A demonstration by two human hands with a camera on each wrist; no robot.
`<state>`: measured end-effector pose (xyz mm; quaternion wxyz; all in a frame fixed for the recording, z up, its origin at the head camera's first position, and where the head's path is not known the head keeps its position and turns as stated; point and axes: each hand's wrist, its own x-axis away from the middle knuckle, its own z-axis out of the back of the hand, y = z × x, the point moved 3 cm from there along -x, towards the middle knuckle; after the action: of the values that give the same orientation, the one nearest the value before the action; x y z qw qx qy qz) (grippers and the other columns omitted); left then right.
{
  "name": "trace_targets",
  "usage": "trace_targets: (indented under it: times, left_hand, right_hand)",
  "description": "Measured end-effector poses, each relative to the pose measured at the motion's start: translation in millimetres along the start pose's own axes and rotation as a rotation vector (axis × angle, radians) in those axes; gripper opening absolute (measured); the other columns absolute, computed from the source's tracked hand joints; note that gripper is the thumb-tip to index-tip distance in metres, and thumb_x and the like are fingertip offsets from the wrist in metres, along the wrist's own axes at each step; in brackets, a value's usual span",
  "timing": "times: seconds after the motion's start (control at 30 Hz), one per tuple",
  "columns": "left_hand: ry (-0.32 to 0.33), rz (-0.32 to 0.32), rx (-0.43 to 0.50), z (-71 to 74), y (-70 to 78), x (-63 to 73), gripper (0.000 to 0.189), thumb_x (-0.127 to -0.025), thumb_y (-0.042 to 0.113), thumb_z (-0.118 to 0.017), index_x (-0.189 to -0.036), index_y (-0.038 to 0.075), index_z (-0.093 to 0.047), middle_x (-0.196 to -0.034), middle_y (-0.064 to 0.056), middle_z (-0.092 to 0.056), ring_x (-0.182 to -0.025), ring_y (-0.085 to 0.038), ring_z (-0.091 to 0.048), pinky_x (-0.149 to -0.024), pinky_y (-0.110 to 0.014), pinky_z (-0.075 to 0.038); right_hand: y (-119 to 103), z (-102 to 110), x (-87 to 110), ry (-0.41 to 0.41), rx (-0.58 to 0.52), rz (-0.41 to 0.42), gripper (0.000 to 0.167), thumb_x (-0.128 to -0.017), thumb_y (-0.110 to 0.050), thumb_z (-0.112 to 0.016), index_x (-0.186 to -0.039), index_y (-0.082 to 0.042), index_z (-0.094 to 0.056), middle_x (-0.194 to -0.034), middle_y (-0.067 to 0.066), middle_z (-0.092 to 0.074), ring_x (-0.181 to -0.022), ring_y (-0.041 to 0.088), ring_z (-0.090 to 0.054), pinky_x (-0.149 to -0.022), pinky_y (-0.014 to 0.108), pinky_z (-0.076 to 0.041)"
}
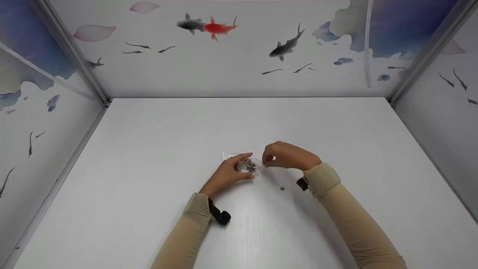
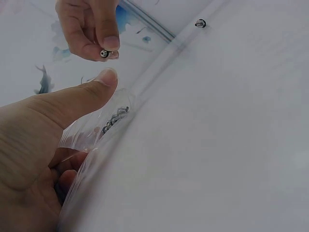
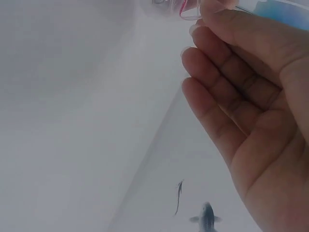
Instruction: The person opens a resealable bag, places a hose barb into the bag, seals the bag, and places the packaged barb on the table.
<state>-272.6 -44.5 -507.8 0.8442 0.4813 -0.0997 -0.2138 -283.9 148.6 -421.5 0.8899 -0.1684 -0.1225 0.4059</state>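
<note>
My left hand (image 1: 229, 170) holds a clear plastic bag (image 2: 79, 130), thumb on one side and fingers on the other. Several small metal fittings with dark rings (image 1: 251, 167) lie together inside it. My right hand (image 1: 287, 155) is at the bag's right end, pinching one small round metal fitting (image 2: 105, 53) between thumb and forefinger. In the right wrist view the other fingers (image 3: 207, 106) are loosely bent, and the fingertips that pinch are at the top edge. One more fitting (image 1: 282, 188) lies on the table, below the right hand in the head view.
The white table (image 1: 149, 130) is enclosed by white panels (image 1: 231, 71) painted with fish and leaves, at the back and both sides. Black wrist cameras (image 1: 223, 218) sit on both sleeves, close over the tabletop.
</note>
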Motion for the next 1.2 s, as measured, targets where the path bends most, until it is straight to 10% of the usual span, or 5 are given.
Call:
trace_targets:
  times: [1.2]
  left_hand:
    - [0.009,0.01,0.014,-0.8,-1.9,-1.4,0.069,-0.08,0.032,-0.078,-0.142,0.025,-0.049,-0.141,-0.002,-0.053,-0.125,-0.019,-0.051,-0.105,-0.04,-0.04]
  right_hand:
    - [-4,6,-2.1,0.017,-0.01,0.002,0.016,-0.086,-0.007,-0.071,-0.1,-0.001,-0.074,-0.096,0.007,-0.072,-0.089,0.019,-0.066,-0.082,0.036,-0.054]
